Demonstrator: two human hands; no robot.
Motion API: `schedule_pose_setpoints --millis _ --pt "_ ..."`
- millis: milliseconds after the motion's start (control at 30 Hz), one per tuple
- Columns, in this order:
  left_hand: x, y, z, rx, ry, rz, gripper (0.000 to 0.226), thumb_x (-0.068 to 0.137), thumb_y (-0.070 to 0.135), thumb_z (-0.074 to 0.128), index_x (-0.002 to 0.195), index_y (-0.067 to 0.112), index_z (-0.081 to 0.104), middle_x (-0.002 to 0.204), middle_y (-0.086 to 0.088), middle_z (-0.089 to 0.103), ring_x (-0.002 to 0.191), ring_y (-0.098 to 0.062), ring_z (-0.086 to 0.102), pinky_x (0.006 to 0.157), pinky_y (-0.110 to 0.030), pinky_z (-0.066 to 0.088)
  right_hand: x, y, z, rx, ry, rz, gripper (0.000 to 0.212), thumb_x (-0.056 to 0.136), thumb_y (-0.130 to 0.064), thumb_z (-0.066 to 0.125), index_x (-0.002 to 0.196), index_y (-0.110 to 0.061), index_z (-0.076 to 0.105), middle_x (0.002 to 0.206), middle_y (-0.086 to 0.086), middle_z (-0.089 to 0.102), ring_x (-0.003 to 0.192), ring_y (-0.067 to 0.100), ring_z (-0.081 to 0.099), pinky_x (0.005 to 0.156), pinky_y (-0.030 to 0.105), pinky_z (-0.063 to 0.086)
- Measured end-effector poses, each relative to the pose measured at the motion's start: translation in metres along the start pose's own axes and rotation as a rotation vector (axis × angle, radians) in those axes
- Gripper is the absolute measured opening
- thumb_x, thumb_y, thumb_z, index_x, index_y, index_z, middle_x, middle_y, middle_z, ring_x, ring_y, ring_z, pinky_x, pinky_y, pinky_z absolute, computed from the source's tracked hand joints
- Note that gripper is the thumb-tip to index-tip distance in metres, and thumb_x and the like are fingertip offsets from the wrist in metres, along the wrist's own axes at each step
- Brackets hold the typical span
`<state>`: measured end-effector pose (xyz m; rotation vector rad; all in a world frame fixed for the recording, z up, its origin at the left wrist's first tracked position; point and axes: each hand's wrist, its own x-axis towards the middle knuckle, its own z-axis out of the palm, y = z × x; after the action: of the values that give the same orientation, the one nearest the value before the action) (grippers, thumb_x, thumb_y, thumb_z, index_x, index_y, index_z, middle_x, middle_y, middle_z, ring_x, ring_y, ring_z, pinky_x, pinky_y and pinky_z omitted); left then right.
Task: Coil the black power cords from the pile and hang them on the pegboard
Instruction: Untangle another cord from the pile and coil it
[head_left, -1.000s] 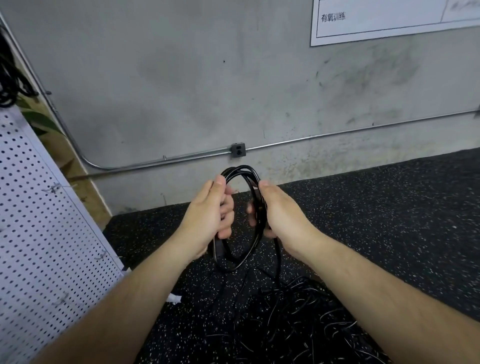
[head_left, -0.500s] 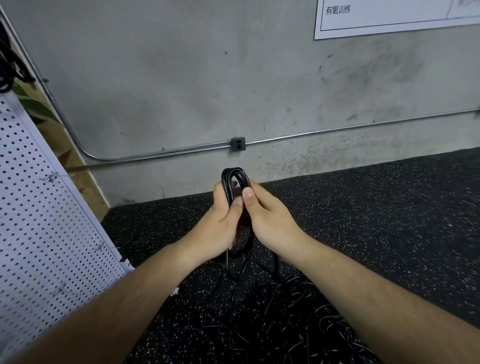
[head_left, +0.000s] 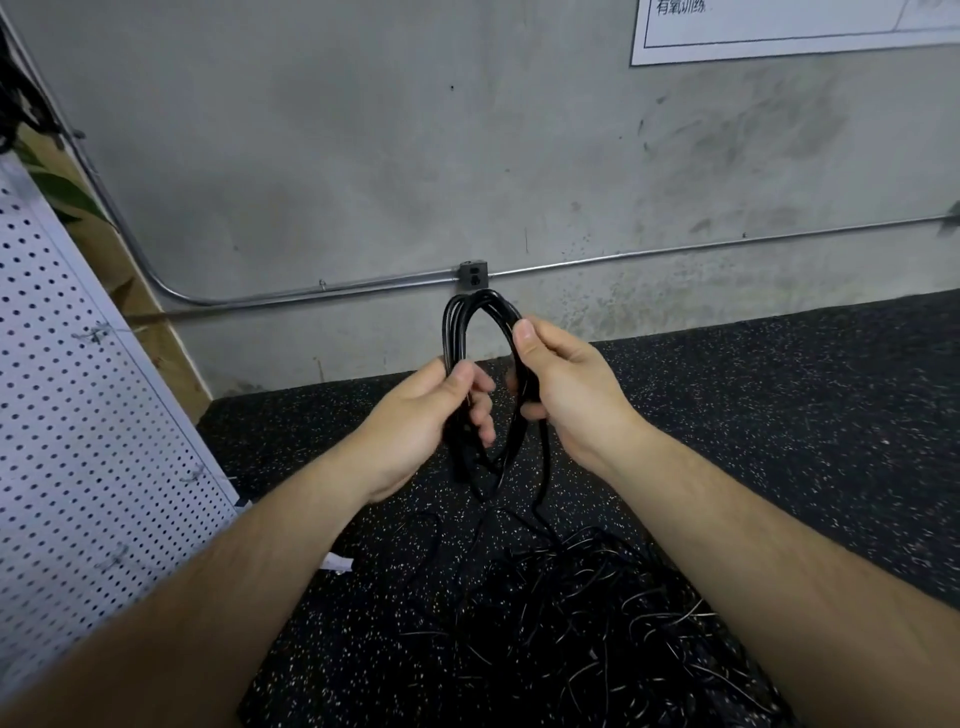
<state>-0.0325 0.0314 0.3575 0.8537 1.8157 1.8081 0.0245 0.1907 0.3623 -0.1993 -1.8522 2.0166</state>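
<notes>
the left hand (head_left: 415, 421) grips one side of the coiled black power cord (head_left: 470, 322), the right hand (head_left: 566, 389) pinches the other side, above the cord pile (head_left: 597, 623) beside the pegboard (head_left: 78, 415).

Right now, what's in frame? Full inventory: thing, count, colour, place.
coiled cord: one, black, upright between both hands, tail trailing down to the pile
cord pile: one tangle, black, on the floor below the hands
pegboard: one, white, left edge
hung cords: count unclear, black, top left corner
floor: black, speckled
wall: grey concrete, ahead
conduit: one, grey metal, along the wall
outlet box: one, grey, on the conduit, behind the coil
poster: one, white, top right
paper scrap: one, white, on the floor near the pegboard
left hand: grips the coil's left side
right hand: grips the coil's right side
</notes>
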Motion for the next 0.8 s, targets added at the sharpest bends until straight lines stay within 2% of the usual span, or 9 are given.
schedule_pose_setpoints --millis 67,133,233,300,367,433,567,700,800 --pt "-0.001 0.0 0.004 -0.049 -0.007 0.035 0.031 0.098 0.039 0.047 0.095 0.008 0.05 0.07 0.003 0.045 0.067 -0.017 0.051 0.086 -0.053 0.055 0.001 -0.001 0.001 0.063 -0.024 -0.018 0.022 0.106 -0.029 0.052 0.118 -0.022 0.07 0.08 -0.005 0.059 0.077 0.013 0.057 0.054 0.024 0.043" --pt "0.001 0.004 0.008 -0.133 0.024 0.094 0.029 0.097 0.039 0.048 0.091 0.01 0.046 0.068 0.004 0.038 0.062 -0.014 0.041 0.072 -0.04 0.052 0.0 0.002 0.002 0.105 -0.038 -0.032 0.025 0.107 -0.025 0.05 0.126 -0.02 0.065 0.096 0.003 0.064 0.087 0.017 0.063 0.057 0.028 0.05" --pt "0.007 0.011 0.004 -0.26 0.067 0.135 0.025 0.1 0.035 0.044 0.089 0.013 0.046 0.066 0.004 0.034 0.06 -0.013 0.035 0.065 -0.033 0.045 -0.003 0.017 -0.001 -0.023 -0.076 -0.016 0.031 0.106 -0.029 0.05 0.135 -0.021 0.057 0.111 0.012 0.068 0.09 0.021 0.068 0.071 0.041 0.06" --pt "0.01 0.018 -0.003 -0.321 0.098 0.14 0.025 0.104 0.033 0.041 0.088 0.015 0.045 0.066 0.005 0.033 0.059 -0.012 0.034 0.065 -0.031 0.045 -0.008 0.034 -0.003 -0.15 -0.147 0.017 0.034 0.104 -0.035 0.051 0.135 -0.02 0.055 0.109 0.014 0.069 0.088 0.022 0.07 0.085 0.053 0.06" --pt "0.012 0.024 -0.011 -0.365 0.133 0.15 0.025 0.104 0.034 0.04 0.088 0.016 0.044 0.067 0.005 0.032 0.058 -0.011 0.034 0.065 -0.03 0.045 -0.016 0.052 -0.004 -0.321 -0.279 0.029 0.029 0.105 -0.035 0.049 0.129 -0.02 0.057 0.1 0.003 0.074 0.091 0.017 0.072 0.096 0.044 0.056" --pt "0.012 0.026 -0.018 -0.374 0.162 0.162 0.025 0.105 0.033 0.039 0.088 0.015 0.045 0.066 0.005 0.031 0.057 -0.011 0.034 0.064 -0.03 0.044 -0.024 0.07 -0.006 -0.493 -0.441 0.087 0.023 0.105 -0.036 0.049 0.123 -0.027 0.06 0.105 -0.005 0.075 0.101 0.016 0.071 0.1 0.037 0.053" --pt "0.013 0.027 -0.026 -0.371 0.212 0.161 0.027 0.11 0.029 0.034 0.089 0.015 0.044 0.065 0.005 0.032 0.056 -0.012 0.034 0.063 -0.03 0.044 -0.034 0.099 -0.017 -0.817 -0.659 0.222 0.016 0.106 -0.036 0.048 0.114 -0.032 0.06 0.114 0.001 0.069 0.107 0.027 0.065 0.096 0.048 0.054" --pt "0.013 0.025 -0.026 -0.286 0.251 0.165 0.025 0.11 0.029 0.036 0.091 0.015 0.043 0.066 0.006 0.035 0.058 -0.011 0.036 0.066 -0.029 0.045 -0.033 0.089 -0.019 -0.98 -0.654 0.121 0.009 0.108 -0.03 0.042 0.111 -0.022 0.045 0.092 -0.001 0.072 0.085 0.016 0.068 0.079 0.04 0.058" --pt "0.013 0.021 -0.023 -0.15 0.27 0.173 0.026 0.111 0.027 0.037 0.088 0.016 0.043 0.065 0.008 0.04 0.059 -0.01 0.042 0.067 -0.028 0.044 -0.034 0.067 -0.009 -0.985 -0.597 0.018 0.016 0.108 -0.038 0.04 0.101 -0.024 0.041 0.08 0.006 0.07 0.071 0.025 0.066 0.065 0.048 0.055"
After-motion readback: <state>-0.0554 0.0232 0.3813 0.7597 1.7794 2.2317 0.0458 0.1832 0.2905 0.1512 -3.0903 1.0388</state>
